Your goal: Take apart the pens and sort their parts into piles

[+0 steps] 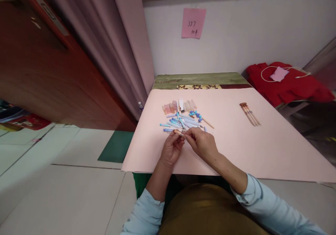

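My left hand (172,148) is closed, pinching a slim piece with a pale orange end (176,132) near the table's front. Fingers of my right hand (202,142) are pressed together at the other end of that piece, partly hiding it, so its exact kind is unclear. Just beyond the hands lies a loose heap of blue and white pen parts (181,122). Small blue pieces (196,115) are scattered at its right, beside a thin tan stick (208,123). Behind the heap, pinkish barrels (170,107), white refills (181,104) and pale translucent barrels (190,105) lie in a row.
Several pens with brown tops (249,114) lie together on the right of the pink-covered table (231,147). Red cloth (288,84) with a white cord is beyond the right edge. A wooden door (78,70) and a curtain (105,35) stand at left.
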A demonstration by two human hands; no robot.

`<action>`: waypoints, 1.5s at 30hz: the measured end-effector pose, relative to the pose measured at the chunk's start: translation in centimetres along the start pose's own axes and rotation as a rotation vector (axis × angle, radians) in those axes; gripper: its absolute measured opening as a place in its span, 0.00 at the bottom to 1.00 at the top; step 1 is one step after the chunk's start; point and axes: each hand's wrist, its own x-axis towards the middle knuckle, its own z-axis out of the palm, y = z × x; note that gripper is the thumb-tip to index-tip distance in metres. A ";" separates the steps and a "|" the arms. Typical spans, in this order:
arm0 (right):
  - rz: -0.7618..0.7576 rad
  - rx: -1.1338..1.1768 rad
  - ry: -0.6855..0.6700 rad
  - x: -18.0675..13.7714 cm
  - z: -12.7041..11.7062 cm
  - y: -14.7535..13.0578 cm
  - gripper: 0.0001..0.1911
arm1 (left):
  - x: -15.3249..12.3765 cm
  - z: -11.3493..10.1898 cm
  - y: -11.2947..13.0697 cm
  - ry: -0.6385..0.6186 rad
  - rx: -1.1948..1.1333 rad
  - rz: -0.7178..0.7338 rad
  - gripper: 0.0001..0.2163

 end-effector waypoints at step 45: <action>-0.258 -0.192 0.090 -1.9 0.5 0.8 0.16 | 0.2 -0.1 -0.1 0.059 -0.086 -0.058 0.04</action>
